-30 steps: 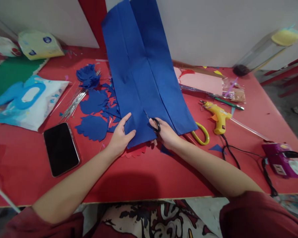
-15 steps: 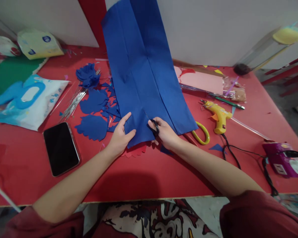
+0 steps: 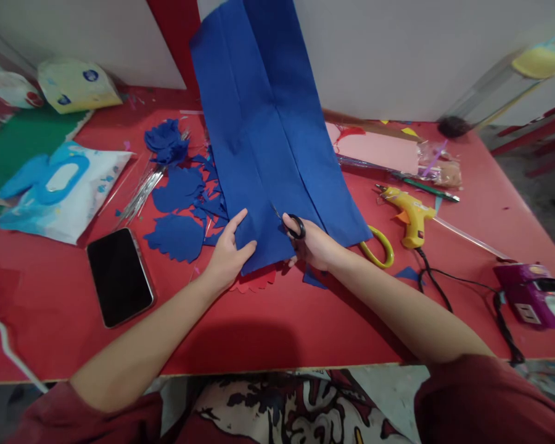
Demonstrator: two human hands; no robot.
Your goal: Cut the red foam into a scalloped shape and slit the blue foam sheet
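On a red tabletop [image 3: 259,339], my right hand [image 3: 317,246] clamps black-handled scissors [image 3: 296,227] at a creased blue sheet [image 3: 277,142], my left hand [image 3: 229,250] presses its near edge, thumb and forefinger apart, blue cutouts [image 3: 174,237] just beside

Behind the left hand [image 3: 226,256], a loose maroon sleeve [image 3: 102,419] ends near the elbow; a matching maroon sleeve [image 3: 485,401] sits behind the right hand [image 3: 317,246]. Nearer the body than both hands, the maroon printed clothing [image 3: 277,407] shows pale patches, black blotches, curling dark-outlined, letter-like shapes and a small yellow mark
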